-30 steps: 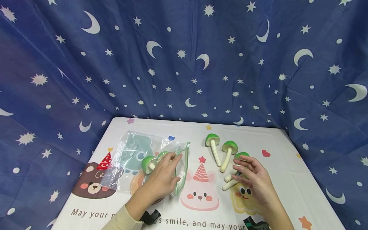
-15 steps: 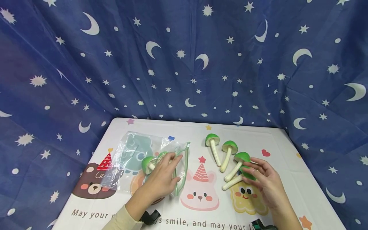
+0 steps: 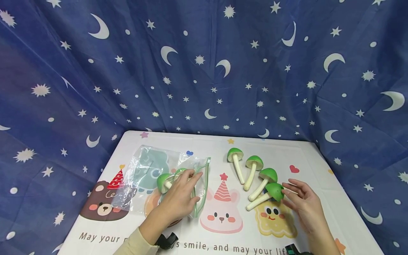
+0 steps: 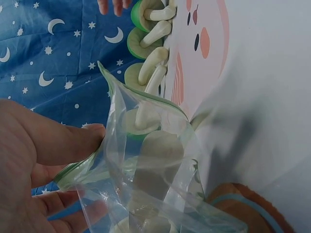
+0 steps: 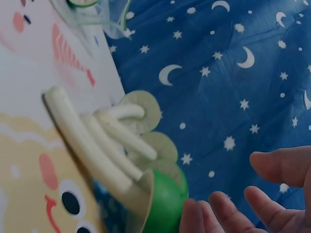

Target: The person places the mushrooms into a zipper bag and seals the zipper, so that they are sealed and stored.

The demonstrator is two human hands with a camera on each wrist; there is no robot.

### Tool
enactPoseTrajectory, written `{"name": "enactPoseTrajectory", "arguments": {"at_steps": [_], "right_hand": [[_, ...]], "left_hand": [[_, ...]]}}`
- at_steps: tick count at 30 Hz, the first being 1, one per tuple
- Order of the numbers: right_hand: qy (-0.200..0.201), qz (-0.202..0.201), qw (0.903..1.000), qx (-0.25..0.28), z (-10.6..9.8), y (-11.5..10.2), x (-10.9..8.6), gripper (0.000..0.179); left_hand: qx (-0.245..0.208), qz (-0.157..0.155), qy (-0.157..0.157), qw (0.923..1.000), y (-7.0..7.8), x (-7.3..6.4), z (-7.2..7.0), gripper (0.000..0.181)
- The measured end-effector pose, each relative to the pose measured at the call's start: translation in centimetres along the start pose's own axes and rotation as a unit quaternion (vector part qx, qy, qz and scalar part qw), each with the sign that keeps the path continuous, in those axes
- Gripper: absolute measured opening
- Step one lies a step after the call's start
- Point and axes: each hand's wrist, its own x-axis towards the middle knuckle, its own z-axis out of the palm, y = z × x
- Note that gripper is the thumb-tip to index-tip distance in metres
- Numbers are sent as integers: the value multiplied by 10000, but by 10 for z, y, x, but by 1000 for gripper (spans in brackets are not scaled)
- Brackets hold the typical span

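My left hand holds the open mouth of a clear zip bag with a green seal lying on the table. In the left wrist view, thumb and fingers pinch the green zip edge. Inside the bag, a green-capped toy mushroom shows through the plastic, partly hidden by the hand. To the right, several more mushrooms lie in a slanting row, cream stems toward the front. My right hand, fingers spread and loosely bent, is beside the cap of the nearest mushroom, holding nothing.
A white tablecloth printed with cartoon animals and lettering covers the table. Behind and at both sides hangs a dark blue curtain with moons and stars. The farthest mushroom lies near the table's back part.
My right hand has drawn back to the right, off the two nearest mushrooms, whose caps now show fully. The left hand and the bag stay in place.
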Motion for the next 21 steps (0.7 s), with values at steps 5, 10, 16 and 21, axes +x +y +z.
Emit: {"name": "enactPoseTrajectory", "arguments": {"at_steps": [5,10,16,21], "right_hand": [[347,190,9981,-463,-3,8,2,44],[502,475,9961,-553,-6,17,6,49],[565,708,9940,-614,-6,28,12,62],[345,806,9955,-356,-5,36,13,67]], "left_hand": [[2,-5,-8,10000,-1,0,1,85],[6,-6,-15,10000,-2,0,2,85],[-29,1,6,10000,-2,0,2,85],[-7,1,39,10000,-2,-1,2,85]]}}
